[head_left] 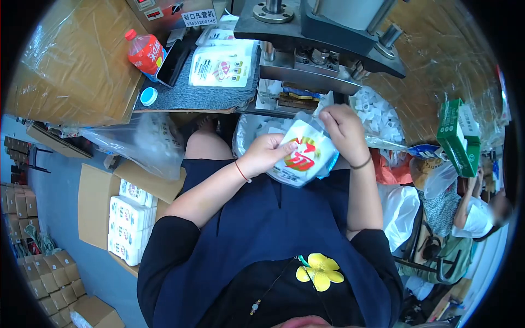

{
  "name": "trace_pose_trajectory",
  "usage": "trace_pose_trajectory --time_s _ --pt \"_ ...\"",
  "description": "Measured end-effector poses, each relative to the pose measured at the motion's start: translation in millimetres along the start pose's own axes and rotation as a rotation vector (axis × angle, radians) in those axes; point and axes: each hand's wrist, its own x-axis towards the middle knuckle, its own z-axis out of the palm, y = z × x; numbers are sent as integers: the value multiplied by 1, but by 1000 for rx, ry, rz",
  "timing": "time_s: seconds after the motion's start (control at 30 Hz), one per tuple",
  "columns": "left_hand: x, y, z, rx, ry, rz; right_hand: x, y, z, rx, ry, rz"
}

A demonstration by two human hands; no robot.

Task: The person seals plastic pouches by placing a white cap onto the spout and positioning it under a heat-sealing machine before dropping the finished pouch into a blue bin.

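Note:
A white printed plastic pouch [304,165] with red, yellow and green graphics is held tilted above my lap. My left hand [267,155] grips its left side, thumb lying across the front. At the pouch's upper right edge is my right hand [344,133], its fingers curled together. Whether those fingers pinch the pouch or something small is hard to make out. A bit of blue shows behind the pouch's right edge. Just beyond my hands stands a press machine [320,38] with metal posts and a lower slot.
Flat pouches [222,68] lie on the grey mat [180,100], near a red drink bottle [146,53], a black tray and a blue-white cap [149,96]. Bags of white plastic bits [377,112] sit below the press. An open carton [95,202] holds packed pouches. Another person [474,215] sits at right.

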Motion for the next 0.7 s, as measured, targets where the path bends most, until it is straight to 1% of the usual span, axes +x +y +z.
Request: trace_pose_trajectory --time_s 0.03,0.13,0.17,0.27,0.3,0.37,0.4,0.43,0.5,0.57,0.6,0.63,0.67,0.7 --pt "3 -10 2 -120 -83 -32 -5 4 -3 104 -113 33" --pt "1 -9 16 -301 -189 -182 -11 7 -12 297 -195 70" --pt "2 -7 17 -345 -241 -192 -13 14 -14 157 -113 15" --pt "10 -10 9 -346 -190 -205 -26 60 -33 -571 -18 133" --pt "14 -4 4 -330 -158 -227 -33 70 -38 -588 -63 273" --pt "25 5 -6 -391 -90 -191 -45 85 -47 -619 -157 546" --pt "33 8 -13 -418 -63 -169 -45 92 -48 -608 -169 534" --pt "37 14 -18 -475 -66 -182 -46 98 -47 -596 -180 523" --pt "42 14 -24 -493 -65 -216 -45 104 -46 -560 -208 517" --pt "46 11 -27 -459 -53 -218 -49 112 -45 -496 -136 427" --pt "47 7 -27 -472 -51 -179 -50 113 -44 -461 -102 380" --pt "51 0 -34 -312 54 -106 -45 99 -40 -438 13 397" --pt "54 -7 -41 -153 158 -34 -44 99 -39 -417 20 328" --pt "55 8 -53 66 298 12 -43 102 -38 -397 26 257"
